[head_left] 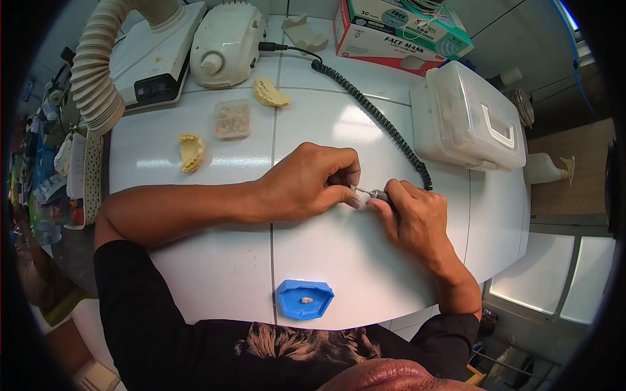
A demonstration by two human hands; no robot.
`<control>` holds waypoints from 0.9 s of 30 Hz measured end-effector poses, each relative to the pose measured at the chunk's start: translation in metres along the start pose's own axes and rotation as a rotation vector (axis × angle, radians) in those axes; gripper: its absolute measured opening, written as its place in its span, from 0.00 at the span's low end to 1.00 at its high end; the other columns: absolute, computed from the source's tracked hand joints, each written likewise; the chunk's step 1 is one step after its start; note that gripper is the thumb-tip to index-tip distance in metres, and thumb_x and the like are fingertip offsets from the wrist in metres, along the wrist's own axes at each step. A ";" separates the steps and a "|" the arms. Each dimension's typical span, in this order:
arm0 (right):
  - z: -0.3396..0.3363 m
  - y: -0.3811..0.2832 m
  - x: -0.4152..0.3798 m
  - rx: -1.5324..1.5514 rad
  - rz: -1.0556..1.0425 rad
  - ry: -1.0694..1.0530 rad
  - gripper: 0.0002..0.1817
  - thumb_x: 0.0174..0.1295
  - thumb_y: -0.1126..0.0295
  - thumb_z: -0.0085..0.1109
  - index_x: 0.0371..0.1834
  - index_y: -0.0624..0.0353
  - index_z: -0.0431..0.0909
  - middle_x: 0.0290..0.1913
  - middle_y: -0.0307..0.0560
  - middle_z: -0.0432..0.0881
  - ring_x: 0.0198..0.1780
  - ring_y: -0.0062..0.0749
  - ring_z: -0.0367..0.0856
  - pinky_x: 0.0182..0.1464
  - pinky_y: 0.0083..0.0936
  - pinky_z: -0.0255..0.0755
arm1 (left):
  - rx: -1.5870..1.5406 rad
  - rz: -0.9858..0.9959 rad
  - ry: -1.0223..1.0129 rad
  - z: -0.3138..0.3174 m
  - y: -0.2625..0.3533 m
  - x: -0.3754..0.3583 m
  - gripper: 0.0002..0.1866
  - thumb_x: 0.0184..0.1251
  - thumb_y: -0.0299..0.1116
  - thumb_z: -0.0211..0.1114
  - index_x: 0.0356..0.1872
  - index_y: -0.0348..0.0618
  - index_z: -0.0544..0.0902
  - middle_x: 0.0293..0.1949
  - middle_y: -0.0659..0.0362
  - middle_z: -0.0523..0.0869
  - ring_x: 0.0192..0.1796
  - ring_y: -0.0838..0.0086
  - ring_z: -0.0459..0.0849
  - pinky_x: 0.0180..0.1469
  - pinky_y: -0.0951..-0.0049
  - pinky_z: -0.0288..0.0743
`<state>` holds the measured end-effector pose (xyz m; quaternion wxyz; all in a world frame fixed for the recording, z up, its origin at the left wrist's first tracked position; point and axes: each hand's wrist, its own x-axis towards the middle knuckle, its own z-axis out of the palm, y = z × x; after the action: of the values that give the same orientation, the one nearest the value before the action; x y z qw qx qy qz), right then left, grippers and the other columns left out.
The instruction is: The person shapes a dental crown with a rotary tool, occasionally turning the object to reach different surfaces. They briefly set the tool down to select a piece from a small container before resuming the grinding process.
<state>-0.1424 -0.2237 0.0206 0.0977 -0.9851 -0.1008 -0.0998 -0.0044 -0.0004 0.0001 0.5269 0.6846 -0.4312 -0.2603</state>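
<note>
The fingers of the left hand are pinched together on a small white dental piece, which sits between the 2 hands just above the counter, near its middle. The right hand meets it from 3 o'clock, its fingers clamped around a slim handpiece whose tip touches the white piece.

From the handpiece a black coiled cord runs up toward 11 o'clock to a cream motor unit at the counter's far edge. Both forearms rest on the white counter, the left one coming in from 9 o'clock.

At 6 o'clock from the hands, near the counter's front edge, lies a blue tray with 1 small white bit inside. At 10 o'clock lies a yellow dental cast, well apart from the hands, and beyond it a small clear box of pale pieces. A second yellow cast lies at 11 o'clock, just beside the box.

At 2 o'clock stands a translucent plastic case with a handle, and behind it a face mask box. A ribbed suction hose curves down at the far left, at 10 o'clock.
</note>
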 end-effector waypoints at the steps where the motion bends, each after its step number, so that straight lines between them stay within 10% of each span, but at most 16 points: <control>1: 0.000 0.000 0.000 -0.004 0.002 -0.001 0.22 0.74 0.50 0.74 0.32 0.53 0.77 0.23 0.41 0.80 0.21 0.41 0.82 0.23 0.38 0.72 | -0.011 0.000 0.004 0.000 -0.001 0.000 0.16 0.68 0.31 0.84 0.40 0.33 0.82 0.30 0.49 0.89 0.31 0.65 0.88 0.38 0.62 0.80; 13: 0.001 0.001 0.000 0.006 -0.015 0.004 0.23 0.75 0.49 0.73 0.31 0.53 0.77 0.23 0.40 0.80 0.20 0.42 0.81 0.23 0.38 0.72 | 0.043 0.001 -0.015 0.000 0.000 0.000 0.10 0.71 0.26 0.79 0.41 0.36 0.84 0.29 0.55 0.90 0.31 0.75 0.87 0.35 0.70 0.78; 27: 0.000 0.001 0.000 0.004 0.004 -0.012 0.23 0.75 0.49 0.73 0.32 0.53 0.77 0.24 0.40 0.80 0.20 0.42 0.81 0.24 0.38 0.72 | 0.024 -0.022 -0.015 -0.001 0.003 0.001 0.16 0.68 0.33 0.84 0.39 0.33 0.83 0.31 0.48 0.91 0.34 0.62 0.92 0.40 0.61 0.83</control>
<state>-0.1422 -0.2243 0.0209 0.0992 -0.9857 -0.0997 -0.0933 -0.0045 -0.0010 0.0035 0.5126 0.6936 -0.4306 -0.2661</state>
